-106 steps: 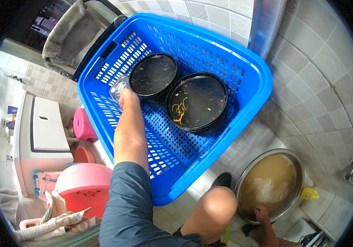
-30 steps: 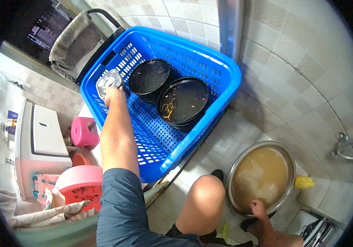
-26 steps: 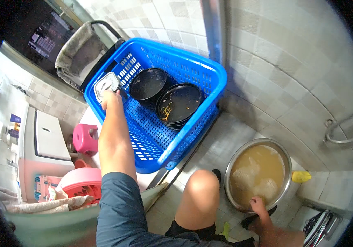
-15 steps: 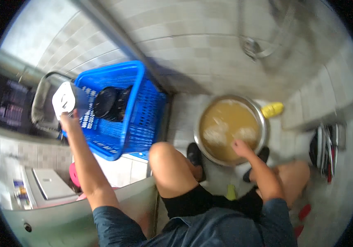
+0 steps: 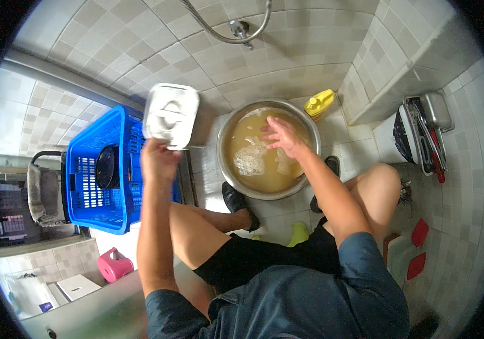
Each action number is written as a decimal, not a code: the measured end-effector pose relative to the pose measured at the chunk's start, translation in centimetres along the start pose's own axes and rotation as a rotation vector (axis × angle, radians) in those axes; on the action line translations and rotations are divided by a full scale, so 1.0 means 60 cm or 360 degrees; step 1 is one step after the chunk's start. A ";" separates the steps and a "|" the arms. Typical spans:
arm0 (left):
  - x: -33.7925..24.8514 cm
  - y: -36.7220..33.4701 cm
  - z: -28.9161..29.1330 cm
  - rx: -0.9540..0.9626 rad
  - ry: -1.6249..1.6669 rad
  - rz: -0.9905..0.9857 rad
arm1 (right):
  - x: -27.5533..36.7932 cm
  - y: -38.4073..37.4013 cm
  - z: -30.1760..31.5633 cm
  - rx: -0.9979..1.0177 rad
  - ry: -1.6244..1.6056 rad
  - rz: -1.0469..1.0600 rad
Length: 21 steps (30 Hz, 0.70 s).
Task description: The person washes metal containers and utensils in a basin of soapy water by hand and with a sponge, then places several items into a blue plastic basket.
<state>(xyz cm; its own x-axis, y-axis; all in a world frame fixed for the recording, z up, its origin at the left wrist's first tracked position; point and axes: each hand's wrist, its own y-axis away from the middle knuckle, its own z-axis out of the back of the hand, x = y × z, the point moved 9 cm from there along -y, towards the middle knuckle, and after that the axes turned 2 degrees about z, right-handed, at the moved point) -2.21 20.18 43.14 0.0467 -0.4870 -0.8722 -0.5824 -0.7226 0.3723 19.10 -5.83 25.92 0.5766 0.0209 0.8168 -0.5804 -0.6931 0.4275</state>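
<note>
My left hand (image 5: 160,161) grips the near edge of a shiny rectangular metal lid (image 5: 154,116) with a handle at its middle. Motion blurs the lid, and whether anything is attached beneath it is unclear. It hangs in the air between the blue basket and a large round steel basin (image 5: 223,161). Cloudy yellow-brown water (image 5: 253,127) with patches of foam (image 5: 250,161) fills much of the basin. Over the water, at the basin's right half, my right hand (image 5: 282,137) is open with its fingers spread and holds nothing.
Left stands a blue plastic basket (image 5: 98,217) with a black round item (image 5: 107,168) inside. A yellow bottle (image 5: 319,103) sits beyond the basin. At right, a bin (image 5: 387,135) stands beside metal utensils (image 5: 431,133). A shower hose (image 5: 205,28) hangs ahead; a pink roll holder (image 5: 115,264) is lower left.
My left hand has carried the lid rightward from over the basket toward the basin. My right hand has gone from closed fingers near the basin's front to spread fingers over the water. The view has shifted.
</note>
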 end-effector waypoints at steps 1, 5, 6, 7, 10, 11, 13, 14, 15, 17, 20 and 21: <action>0.057 -0.022 -0.014 -0.0015 -0.0004 0.0073 | 0.008 -0.002 -0.011 0.0124 -0.0032 -0.0009; 0.249 -0.040 -0.087 -0.0091 -0.0152 0.0378 | -0.021 -0.008 -0.005 0.0229 -0.0282 -0.0193; 0.289 -0.034 -0.123 -0.0036 -0.0204 0.0428 | -0.050 -0.020 0.042 0.0179 -0.0176 -0.0218; 0.330 -0.048 -0.129 0.0068 -0.0233 0.0439 | -0.078 -0.035 0.070 0.0167 -0.0069 -0.0243; 0.427 -0.064 -0.141 0.0041 -0.0191 0.0562 | -0.148 -0.057 0.163 0.0039 0.0245 -0.0247; 0.457 -0.072 -0.125 0.0052 -0.0256 0.0635 | -0.168 -0.068 0.172 0.0017 0.0339 -0.0252; 0.490 -0.131 -0.055 0.0128 -0.0430 0.0199 | -0.171 -0.087 0.132 0.0040 0.0470 -0.0245; 0.505 -0.139 -0.061 0.0252 -0.0516 -0.0010 | -0.179 -0.085 0.148 0.0012 0.0505 -0.0261; 0.512 -0.144 -0.065 0.0359 -0.0596 -0.0241 | -0.185 -0.085 0.159 -0.0006 0.0538 -0.0272; 0.538 -0.137 -0.076 0.0269 -0.0522 0.0093 | -0.197 -0.066 0.179 -0.0194 0.0380 -0.0413; 0.545 -0.136 -0.089 0.0064 -0.0364 0.0581 | -0.184 -0.081 0.191 -0.0223 0.0548 -0.0418; 0.542 -0.144 -0.080 0.0041 -0.0477 0.0575 | -0.174 -0.083 0.180 -0.0328 0.0585 -0.0356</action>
<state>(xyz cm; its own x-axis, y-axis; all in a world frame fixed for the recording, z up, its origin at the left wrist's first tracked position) 8.21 8.23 13.08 -0.3968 -0.5395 -0.7426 -0.5382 -0.5187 0.6644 22.19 -10.40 11.07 0.4804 0.4327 0.7629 -0.5887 -0.4857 0.6462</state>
